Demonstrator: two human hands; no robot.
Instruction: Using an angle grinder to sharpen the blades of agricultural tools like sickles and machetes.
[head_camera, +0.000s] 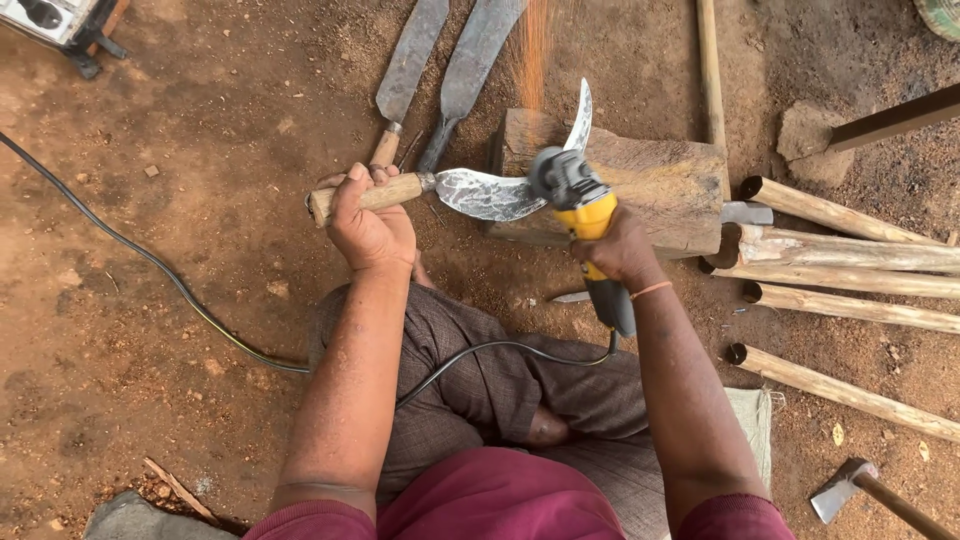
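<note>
Your left hand (368, 228) is gripping the sickle's wooden handle (375, 194), pinning its curved blade (490, 192) flat on the wooden block (660, 185) for support. Your right hand (622, 250) is closed around the yellow angle grinder (585, 210), throwing sparks (535, 55) far, away from you.

1. Sickle knife (480, 192): curved, dark, mottled steel blade on a pale wooden handle; lies roughly level, handle to the left, hooked tip rising over the wooden block; blade rests on the block's edge.
2. Angle grinder (585, 215): yellow body, dark head and rear grip; head pressed to the blade; orange sparks streaming upward; black cable trailing from its rear.
</note>
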